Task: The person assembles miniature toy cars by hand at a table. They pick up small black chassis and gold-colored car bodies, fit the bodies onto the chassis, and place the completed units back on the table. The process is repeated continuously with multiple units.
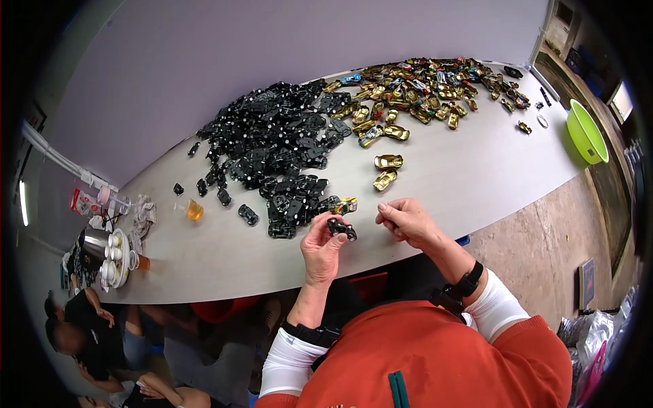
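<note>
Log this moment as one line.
Left hand: holds dark toy car | Right hand: pinched closed, contents unclear | Table: black car-part pile left of mostly gold car pile

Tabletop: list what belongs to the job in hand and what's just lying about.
Likely in the job: dark toy-car piece in the left hand; heap of black pieces; heap of gold pieces.

Apparently just lying about: amber-filled cup; white cups; crumpled cloth.
</note>
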A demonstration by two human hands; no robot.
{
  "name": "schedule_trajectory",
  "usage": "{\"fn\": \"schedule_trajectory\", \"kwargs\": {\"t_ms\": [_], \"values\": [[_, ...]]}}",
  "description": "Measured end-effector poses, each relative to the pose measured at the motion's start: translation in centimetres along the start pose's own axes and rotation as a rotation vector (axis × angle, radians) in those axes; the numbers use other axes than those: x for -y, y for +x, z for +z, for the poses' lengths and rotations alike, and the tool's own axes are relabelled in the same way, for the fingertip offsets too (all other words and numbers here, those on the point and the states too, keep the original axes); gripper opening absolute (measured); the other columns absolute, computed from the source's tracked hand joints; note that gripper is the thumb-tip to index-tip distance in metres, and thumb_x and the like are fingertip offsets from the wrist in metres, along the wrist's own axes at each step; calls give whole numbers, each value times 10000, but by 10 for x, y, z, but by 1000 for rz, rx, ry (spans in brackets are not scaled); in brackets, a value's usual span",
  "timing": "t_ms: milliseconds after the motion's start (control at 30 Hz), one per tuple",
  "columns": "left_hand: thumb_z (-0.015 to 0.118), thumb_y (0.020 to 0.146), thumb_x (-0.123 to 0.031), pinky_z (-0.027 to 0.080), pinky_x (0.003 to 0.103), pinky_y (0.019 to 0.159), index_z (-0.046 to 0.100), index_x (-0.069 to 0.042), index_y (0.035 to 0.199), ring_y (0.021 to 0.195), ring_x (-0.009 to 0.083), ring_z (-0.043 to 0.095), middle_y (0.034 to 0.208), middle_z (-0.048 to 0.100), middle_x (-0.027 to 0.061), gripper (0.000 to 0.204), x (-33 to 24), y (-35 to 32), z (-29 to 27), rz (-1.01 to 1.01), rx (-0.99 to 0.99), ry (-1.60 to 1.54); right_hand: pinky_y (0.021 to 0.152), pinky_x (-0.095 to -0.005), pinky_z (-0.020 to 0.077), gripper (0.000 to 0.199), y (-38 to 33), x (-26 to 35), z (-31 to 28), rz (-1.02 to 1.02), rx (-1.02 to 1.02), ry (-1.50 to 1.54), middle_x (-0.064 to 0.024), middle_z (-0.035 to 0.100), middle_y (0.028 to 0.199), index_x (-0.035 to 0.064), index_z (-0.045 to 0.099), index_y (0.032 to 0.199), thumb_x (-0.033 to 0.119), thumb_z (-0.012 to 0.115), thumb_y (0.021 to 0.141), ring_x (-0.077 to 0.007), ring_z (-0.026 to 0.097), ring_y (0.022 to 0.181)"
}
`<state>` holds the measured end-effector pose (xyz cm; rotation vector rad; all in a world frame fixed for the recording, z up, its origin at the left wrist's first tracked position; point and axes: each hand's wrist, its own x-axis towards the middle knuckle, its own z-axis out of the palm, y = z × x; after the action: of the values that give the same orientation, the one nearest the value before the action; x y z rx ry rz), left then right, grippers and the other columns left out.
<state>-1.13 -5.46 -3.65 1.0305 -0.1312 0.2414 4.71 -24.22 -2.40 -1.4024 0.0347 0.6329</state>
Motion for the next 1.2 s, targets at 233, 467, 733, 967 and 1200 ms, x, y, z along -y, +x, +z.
{"fn": "schedule_trajectory", "kwargs": {"t_ms": [233, 467, 733, 967, 1200], "values": [[758, 657, -84, 477, 300, 772, 603, -1, 979, 943, 191, 568, 1062, 570, 104, 368, -19, -13, 20, 453, 483, 870, 347, -180, 204, 336, -3, 9, 12, 274, 221, 562, 4, 469, 587, 86, 498, 711, 374, 631, 822, -25, 307, 383], [704, 740, -118, 489, 325, 849, 549, 2, 1099, 1016, 242, 550, 1174, 497, 145, 409, -22, -5, 1, -198, 127, -373, 416, -191, 324, 248, -14, 31, 17, -339, 60, 339, -11, 559, 662, 12, 576, 861, 236, 668, 805, -41, 420, 476], [668, 778, -108, 488, 284, 821, 508, 53, 1126, 932, 208, 576, 1010, 588, 127, 416, -15, -4, -4, -242, 64, -396, 453, -206, 340, 235, -32, 31, 33, -660, -134, -314, 6, 539, 590, -7, 627, 789, 187, 743, 722, -28, 407, 528], [673, 773, -95, 490, 286, 828, 504, 54, 1136, 931, 181, 579, 999, 590, 113, 427, -14, -5, -5, -257, 76, -350, 443, -207, 345, 270, -37, 34, 34, -717, -105, -471, -6, 546, 613, -10, 618, 788, 201, 761, 700, -35, 420, 512], [680, 762, -81, 488, 275, 827, 521, 43, 1118, 939, 165, 573, 1021, 574, 83, 409, -15, -6, -2, -252, 94, -299, 434, -241, 376, 269, -39, 35, 38, -769, -102, -559, -55, 559, 610, 4, 612, 773, 197, 773, 677, -96, 458, 493]]}}
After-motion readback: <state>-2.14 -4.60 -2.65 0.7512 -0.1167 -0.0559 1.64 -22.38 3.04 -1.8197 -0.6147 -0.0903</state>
